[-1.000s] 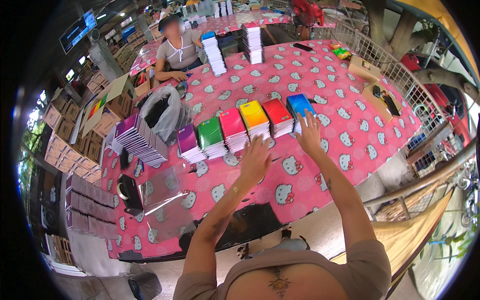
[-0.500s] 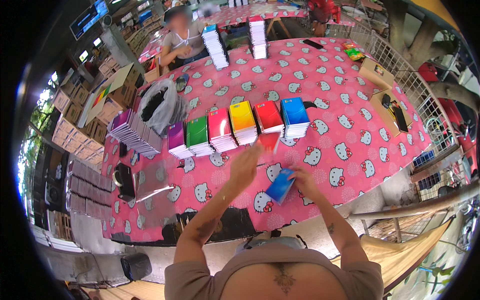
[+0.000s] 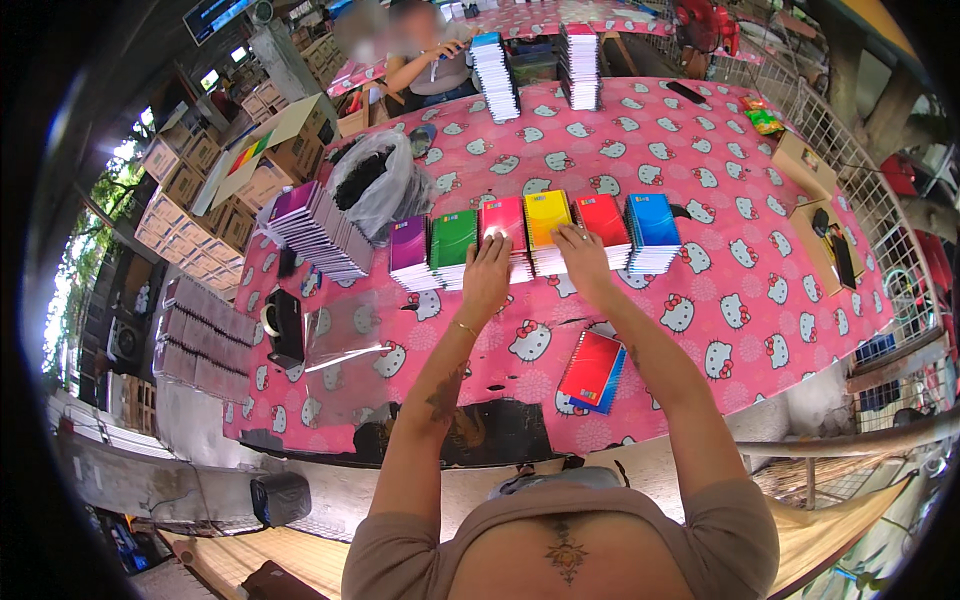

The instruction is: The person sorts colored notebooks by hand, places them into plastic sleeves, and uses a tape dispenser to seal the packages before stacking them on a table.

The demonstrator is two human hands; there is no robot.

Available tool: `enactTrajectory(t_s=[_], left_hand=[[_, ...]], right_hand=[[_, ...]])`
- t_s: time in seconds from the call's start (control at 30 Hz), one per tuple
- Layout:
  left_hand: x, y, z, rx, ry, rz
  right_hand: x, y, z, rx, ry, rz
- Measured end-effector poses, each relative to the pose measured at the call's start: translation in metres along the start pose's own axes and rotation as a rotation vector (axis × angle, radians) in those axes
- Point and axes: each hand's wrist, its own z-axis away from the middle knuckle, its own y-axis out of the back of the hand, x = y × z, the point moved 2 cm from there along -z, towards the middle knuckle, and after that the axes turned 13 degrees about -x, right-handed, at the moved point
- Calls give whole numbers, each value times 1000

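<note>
A row of spiral notebook stacks runs across the table: purple (image 3: 408,238), green (image 3: 454,236), pink (image 3: 505,214), yellow (image 3: 546,208), red (image 3: 604,218) and blue (image 3: 653,218). My left hand (image 3: 487,272) reaches onto the front left part of the pink stack, its fingers stretched forward. At the right front of the yellow stack, my right hand (image 3: 580,252) touches with extended fingers, close to the red stack. A loose red notebook (image 3: 592,366) lies over a blue notebook (image 3: 606,402), whose edges show below it, beside my right forearm.
Left of the row stand a tall purple notebook stack (image 3: 318,232) and a plastic bag (image 3: 380,190) with dark contents. Clear plastic sheets (image 3: 340,350) lie near a black holder (image 3: 284,328). Two tall stacks (image 3: 495,78) stand toward a co-worker (image 3: 440,70). Cardboard trays (image 3: 822,240) sit at right.
The red notebook from my left hand now rests on the blue one, which my right hand has let go. Both hands have moved up to the stacks. The whole view has shifted.
</note>
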Motion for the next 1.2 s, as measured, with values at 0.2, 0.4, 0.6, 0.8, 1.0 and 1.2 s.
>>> enactTrajectory(t_s=[0.2,0.4,0.6,0.8,1.0,1.2], left_hand=[[10,75,53,-72,-42,91],[91,52,59,-732,-45,367],[115,-29,69,-648,3,551],[-53,31,44,125,129,-115],[-72,78,69,-8,275,182],[1,154,57,-652,222,924]], right_hand=[[-66,87,129,-130,128,-34],[-61,50,235,-315,-257,-738],[-48,57,85,34,-289,-937],[-118,20,-27,-1,126,-259],[-112,25,-22,169,77,-451],[-19,30,140,-233,-100,-1338]])
